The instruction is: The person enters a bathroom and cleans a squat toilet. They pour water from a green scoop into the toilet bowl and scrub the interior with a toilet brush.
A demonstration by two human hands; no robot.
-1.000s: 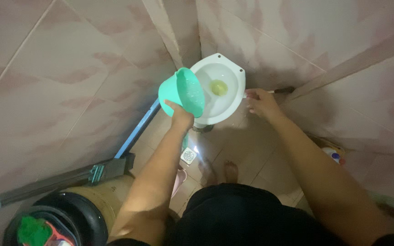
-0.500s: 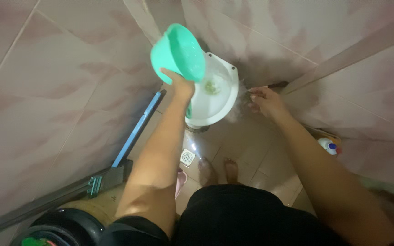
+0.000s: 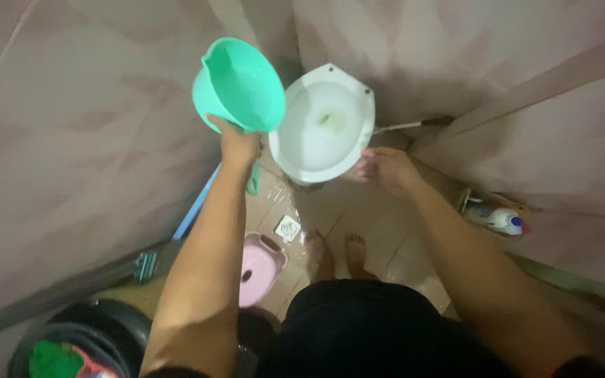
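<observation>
My left hand (image 3: 236, 143) grips the handle of a green plastic dipper (image 3: 241, 82), held up against the tiled wall just left of the white toilet bowl (image 3: 365, 94). The dipper's mouth faces me and no water pours from it. The bowl's inside looks wet with a small yellowish patch. My right hand (image 3: 383, 169) hovers with fingers apart at the bowl's front right edge and holds nothing. A thin rod (image 3: 404, 127) lies on the floor beyond that hand, apart from it.
A pink dipper (image 3: 257, 266) and a small floor drain (image 3: 288, 227) lie on the wet floor near my bare feet (image 3: 337, 252). A blue-handled squeegee (image 3: 194, 217) leans at the left wall. A white bottle (image 3: 502, 220) stands right; a black bucket (image 3: 89, 336) sits bottom left.
The green dipper, tipped over the bowl before, has swung left and up. My right hand came away from the rod toward the bowl's front edge.
</observation>
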